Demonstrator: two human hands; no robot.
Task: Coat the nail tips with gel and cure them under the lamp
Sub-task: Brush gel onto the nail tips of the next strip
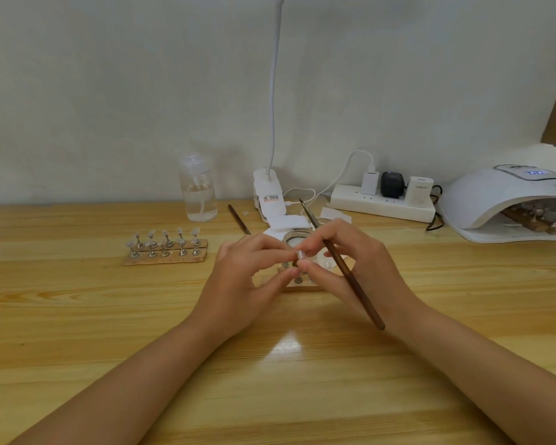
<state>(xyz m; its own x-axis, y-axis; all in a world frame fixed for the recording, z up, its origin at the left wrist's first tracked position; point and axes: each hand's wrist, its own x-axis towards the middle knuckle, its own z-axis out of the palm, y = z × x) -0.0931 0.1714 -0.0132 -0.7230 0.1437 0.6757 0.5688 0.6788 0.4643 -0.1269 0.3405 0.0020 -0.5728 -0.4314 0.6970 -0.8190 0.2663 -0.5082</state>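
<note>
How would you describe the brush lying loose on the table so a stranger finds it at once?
Start at the clear bottle by the wall. Just to its right, before the white clip lamp, a thin dark brush lies on the table. Unlike the other brush, no hand holds it.

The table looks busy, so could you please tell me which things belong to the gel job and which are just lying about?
Job: brush held in right hand; nail tip pinched by left hand; wooden stand of tips; curing lamp.

Lying about: clear bottle, power strip, spare brush.
</note>
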